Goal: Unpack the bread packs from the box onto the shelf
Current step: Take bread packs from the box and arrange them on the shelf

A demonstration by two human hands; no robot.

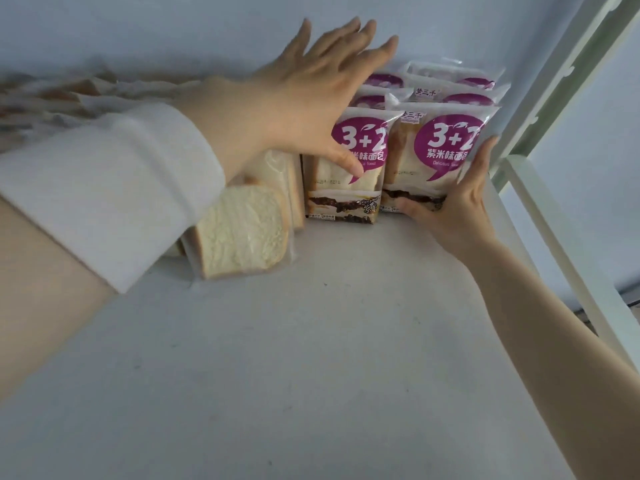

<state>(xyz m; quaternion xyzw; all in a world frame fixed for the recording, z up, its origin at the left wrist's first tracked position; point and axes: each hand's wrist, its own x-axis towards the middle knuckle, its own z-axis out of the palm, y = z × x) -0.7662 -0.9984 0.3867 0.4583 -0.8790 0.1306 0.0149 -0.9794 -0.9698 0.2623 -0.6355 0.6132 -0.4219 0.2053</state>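
Observation:
Two rows of purple-labelled bread packs stand upright at the back right of the white shelf point(311, 341). My right hand point(460, 206) holds the front pack of the right row point(436, 154), thumb under its lower edge and fingers up its right side. My left hand point(311, 95) is spread with straight fingers over the top of the left row, its thumb touching the face of the front left pack point(349, 188). No box is in view.
Clear packs of plain white sliced bread point(242, 233) lean beside the left row, one tipped forward. More blurred packs lie along the back left point(52, 98). A white shelf post and side rail point(554, 216) bound the right edge. A pale wall is behind.

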